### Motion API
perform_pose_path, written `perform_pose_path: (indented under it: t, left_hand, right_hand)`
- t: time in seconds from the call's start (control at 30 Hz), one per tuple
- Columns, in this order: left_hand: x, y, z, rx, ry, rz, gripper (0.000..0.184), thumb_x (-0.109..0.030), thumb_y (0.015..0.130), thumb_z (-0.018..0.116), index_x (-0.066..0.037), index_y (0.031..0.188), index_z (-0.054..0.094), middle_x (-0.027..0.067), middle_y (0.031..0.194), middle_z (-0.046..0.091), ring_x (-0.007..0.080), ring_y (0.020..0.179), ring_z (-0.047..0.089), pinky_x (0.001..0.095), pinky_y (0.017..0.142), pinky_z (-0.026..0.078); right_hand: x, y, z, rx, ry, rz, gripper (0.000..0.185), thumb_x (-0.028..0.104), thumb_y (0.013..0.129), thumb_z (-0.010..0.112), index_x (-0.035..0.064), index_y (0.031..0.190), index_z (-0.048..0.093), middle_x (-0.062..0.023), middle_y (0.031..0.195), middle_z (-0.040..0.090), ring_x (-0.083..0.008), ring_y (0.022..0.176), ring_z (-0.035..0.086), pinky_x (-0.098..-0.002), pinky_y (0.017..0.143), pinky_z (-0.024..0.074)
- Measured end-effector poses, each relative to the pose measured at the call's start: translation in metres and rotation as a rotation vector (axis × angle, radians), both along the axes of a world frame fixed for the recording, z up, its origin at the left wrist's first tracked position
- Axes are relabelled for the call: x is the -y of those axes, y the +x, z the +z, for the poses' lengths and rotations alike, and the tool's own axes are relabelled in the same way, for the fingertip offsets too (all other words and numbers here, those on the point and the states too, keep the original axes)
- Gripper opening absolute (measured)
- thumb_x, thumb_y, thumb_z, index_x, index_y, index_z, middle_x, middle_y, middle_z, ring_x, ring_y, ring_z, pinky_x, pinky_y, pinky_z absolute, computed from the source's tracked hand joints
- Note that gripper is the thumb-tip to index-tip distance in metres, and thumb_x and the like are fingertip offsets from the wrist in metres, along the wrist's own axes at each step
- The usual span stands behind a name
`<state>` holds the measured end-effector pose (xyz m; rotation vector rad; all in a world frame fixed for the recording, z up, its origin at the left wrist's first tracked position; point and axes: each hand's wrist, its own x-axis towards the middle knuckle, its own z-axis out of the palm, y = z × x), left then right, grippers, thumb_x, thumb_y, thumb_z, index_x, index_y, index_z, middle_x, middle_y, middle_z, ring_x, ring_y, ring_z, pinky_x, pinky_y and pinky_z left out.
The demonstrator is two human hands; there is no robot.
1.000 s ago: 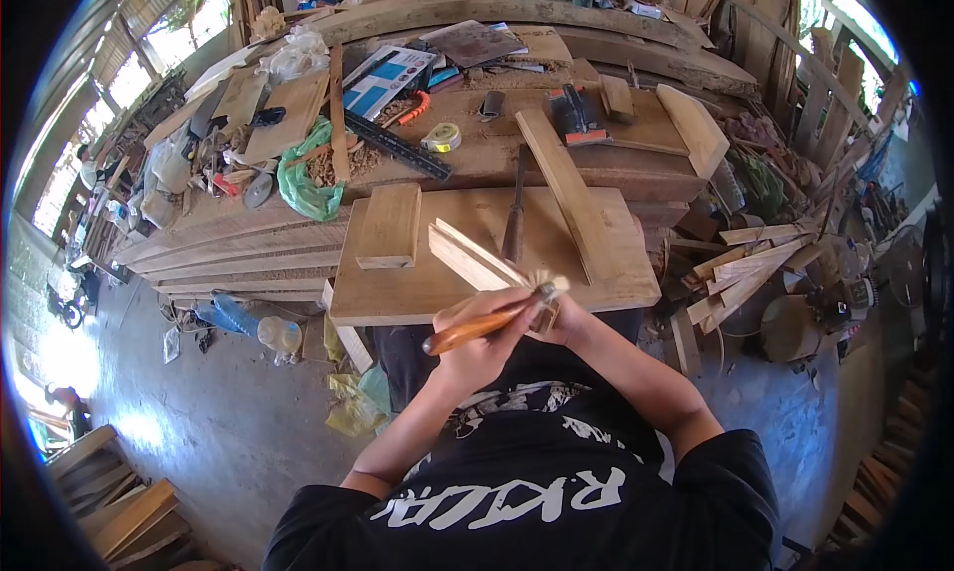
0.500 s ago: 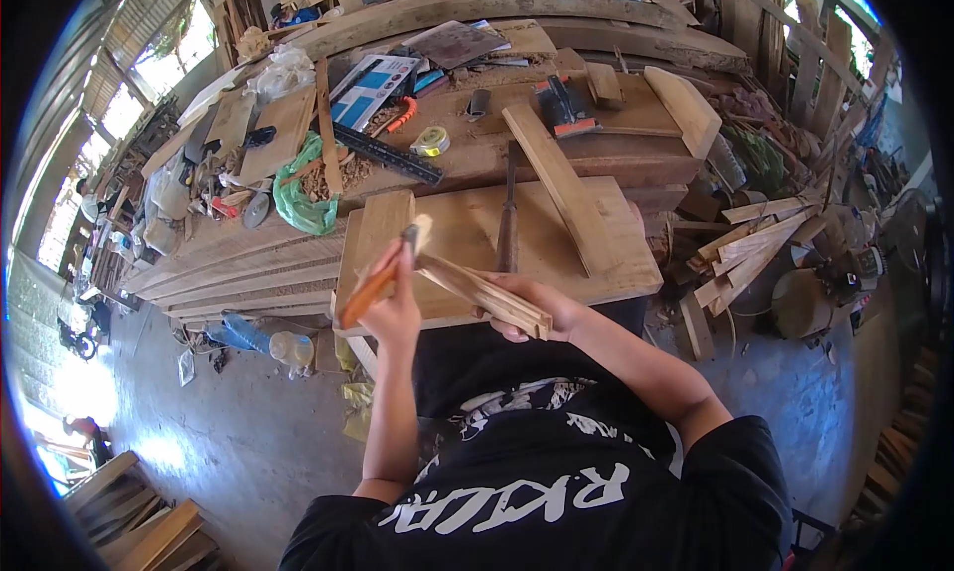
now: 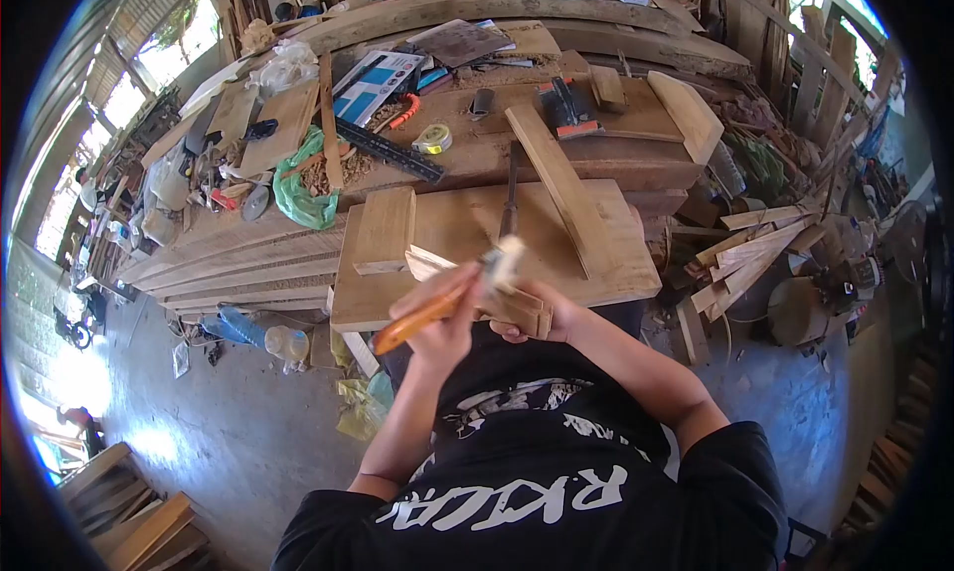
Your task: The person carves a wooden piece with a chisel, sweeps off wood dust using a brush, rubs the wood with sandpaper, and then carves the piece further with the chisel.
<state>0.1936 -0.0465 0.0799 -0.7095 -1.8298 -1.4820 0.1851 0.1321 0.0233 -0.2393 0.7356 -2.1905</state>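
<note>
My left hand (image 3: 437, 323) is closed round the orange wooden handle of a brush (image 3: 422, 321); the pale bristle end is blurred and lies over the grooved wood piece (image 3: 532, 316). My right hand (image 3: 547, 313) grips the near end of that grooved piece, whose far end points up and left. Below them is a wide board (image 3: 457, 213). On it lie a short wood block (image 3: 386, 231) at the left, a long-handled tool (image 3: 510, 213) in the middle and a long slat (image 3: 561, 193) at the right.
Behind the board, a stack of thick timber (image 3: 447, 178) carries a yellow tape measure (image 3: 432, 140), a black ruler (image 3: 388, 152), a green plastic bag (image 3: 303, 198) and a black and red tool (image 3: 571, 114). Wood offcuts (image 3: 750, 263) are piled at the right.
Over the last second, my left hand swung the brush left to the piece's far end, then back right toward my right hand. My right hand kept its grip as the piece tilted slightly.
</note>
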Motion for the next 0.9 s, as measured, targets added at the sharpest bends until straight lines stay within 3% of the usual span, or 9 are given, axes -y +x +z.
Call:
perform_pose_path:
  t: [0.13, 0.23, 0.27, 0.4, 0.53, 0.67, 0.77, 0.8, 0.9]
  left_hand:
    - [0.028, -0.030, -0.003, -0.032, -0.049, 0.363, 0.017, -0.002, 0.082, 0.073, 0.003, 0.098, 0.071, 0.0136, 0.093, 0.073, 0.0207, 0.081, 0.072, 0.0296, 0.074, 0.056]
    - [0.035, -0.039, -0.011, -0.003, 0.092, 0.344, 0.016, -0.001, 0.083, 0.073, 0.003, 0.098, 0.071, 0.0142, 0.094, 0.073, 0.0214, 0.081, 0.072, 0.0296, 0.075, 0.056]
    - [0.035, -0.035, -0.014, 0.018, 0.026, 0.308, 0.018, -0.005, 0.089, 0.069, 0.006, 0.103, 0.068, 0.0134, 0.099, 0.071, 0.0179, 0.090, 0.068, 0.0291, 0.081, 0.054]
    - [0.008, -0.010, -0.011, -0.031, -0.018, 0.186, 0.015, -0.001, 0.086, 0.070, 0.007, 0.099, 0.069, 0.0138, 0.093, 0.072, 0.0199, 0.082, 0.070, 0.0301, 0.075, 0.056]
    - [-0.023, 0.024, 0.010, -0.076, -0.023, -0.056, 0.018, 0.000, 0.080, 0.074, 0.002, 0.098, 0.070, 0.0161, 0.092, 0.073, 0.0245, 0.082, 0.072, 0.0319, 0.074, 0.057]
    - [-0.025, 0.033, 0.021, -0.060, -0.047, -0.139, 0.020, -0.002, 0.079, 0.075, 0.001, 0.098, 0.070, 0.0156, 0.091, 0.073, 0.0245, 0.080, 0.072, 0.0315, 0.071, 0.057]
    - [-0.008, 0.011, 0.019, -0.087, -0.069, 0.032, 0.020, -0.004, 0.079, 0.076, 0.001, 0.098, 0.070, 0.0156, 0.089, 0.072, 0.0244, 0.077, 0.072, 0.0313, 0.069, 0.056]
    - [-0.001, 0.002, 0.013, -0.103, -0.044, 0.066, 0.021, -0.005, 0.080, 0.076, 0.001, 0.099, 0.070, 0.0157, 0.089, 0.072, 0.0242, 0.077, 0.071, 0.0310, 0.071, 0.056]
    - [0.024, -0.022, 0.002, -0.130, -0.139, 0.279, 0.020, -0.004, 0.082, 0.074, 0.002, 0.101, 0.070, 0.0148, 0.092, 0.072, 0.0231, 0.080, 0.071, 0.0306, 0.075, 0.055]
  right_hand:
    - [0.007, 0.003, 0.018, -0.014, 0.017, 0.029, 0.042, 0.041, 0.103, 0.038, 0.0090, 0.129, 0.043, -0.0144, 0.100, 0.060, -0.0153, 0.056, 0.055, -0.0260, 0.044, 0.0440]
    - [0.008, 0.002, 0.016, -0.004, 0.008, 0.042, 0.041, 0.040, 0.104, 0.036, 0.0085, 0.129, 0.043, -0.0170, 0.104, 0.058, -0.0162, 0.056, 0.054, -0.0260, 0.043, 0.0422]
    - [0.009, 0.002, 0.015, 0.004, 0.003, 0.044, 0.041, 0.041, 0.103, 0.036, 0.0088, 0.128, 0.044, -0.0171, 0.103, 0.058, -0.0161, 0.056, 0.054, -0.0258, 0.043, 0.0419]
    - [0.010, 0.003, 0.016, -0.030, 0.047, 0.031, 0.046, 0.050, 0.100, 0.040, 0.0112, 0.122, 0.050, -0.0093, 0.094, 0.064, -0.0150, 0.061, 0.059, -0.0276, 0.050, 0.0477]
    - [0.005, 0.009, -0.005, 0.001, 0.065, -0.077, 0.048, 0.057, 0.096, 0.041, 0.0140, 0.107, 0.058, -0.0044, 0.088, 0.062, -0.0171, 0.071, 0.059, -0.0303, 0.058, 0.0435]
    - [0.009, 0.011, -0.013, -0.032, 0.238, -0.207, 0.054, 0.061, 0.092, 0.045, 0.0128, 0.114, 0.056, -0.0057, 0.092, 0.062, -0.0163, 0.069, 0.056, -0.0296, 0.059, 0.0437]
    - [0.005, 0.001, -0.011, -0.033, -0.093, 0.081, 0.054, 0.058, 0.095, 0.044, 0.0108, 0.120, 0.053, -0.0103, 0.101, 0.061, -0.0158, 0.069, 0.057, -0.0289, 0.057, 0.0445]
    - [0.007, 0.007, 0.016, -0.016, -0.060, 0.035, 0.051, 0.053, 0.099, 0.039, 0.0090, 0.124, 0.049, -0.0135, 0.103, 0.059, -0.0156, 0.064, 0.056, -0.0271, 0.050, 0.0434]
    - [0.009, 0.003, 0.024, -0.044, -0.112, 0.074, 0.049, 0.048, 0.103, 0.033, 0.0085, 0.129, 0.046, -0.0140, 0.101, 0.059, -0.0154, 0.059, 0.054, -0.0246, 0.045, 0.0417]
